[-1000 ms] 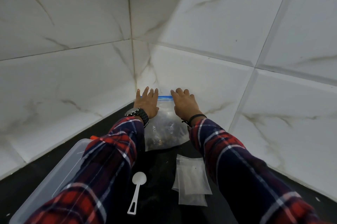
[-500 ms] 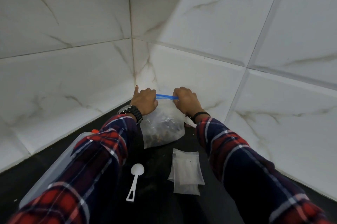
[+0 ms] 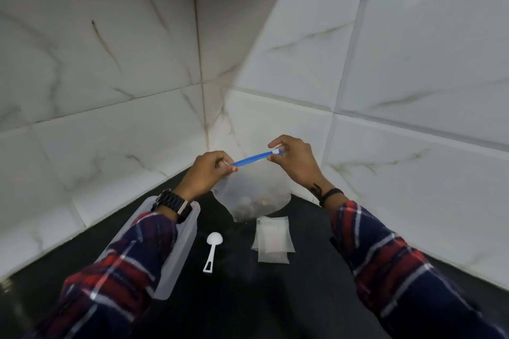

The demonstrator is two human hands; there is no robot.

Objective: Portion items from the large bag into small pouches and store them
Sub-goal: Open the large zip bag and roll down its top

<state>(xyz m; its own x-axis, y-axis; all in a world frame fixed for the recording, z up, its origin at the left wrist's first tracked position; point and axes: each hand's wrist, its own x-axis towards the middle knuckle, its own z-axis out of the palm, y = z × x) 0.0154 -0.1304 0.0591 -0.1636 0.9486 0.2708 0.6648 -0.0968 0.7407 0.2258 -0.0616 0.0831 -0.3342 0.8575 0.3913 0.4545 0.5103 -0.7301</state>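
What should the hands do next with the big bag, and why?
Probably slide the white slider along the blue zip strip to open the large bag. The left hand pinches one end, the right hand pinches the slider end, and the white scoop and small pouches lie unused on the counter.

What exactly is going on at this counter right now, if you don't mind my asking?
A person holds the large bag up by its blue zip strip, the left hand and the right hand each pinching one end. On the black counter below lie a white scoop, empty small pouches and a clear plastic box.
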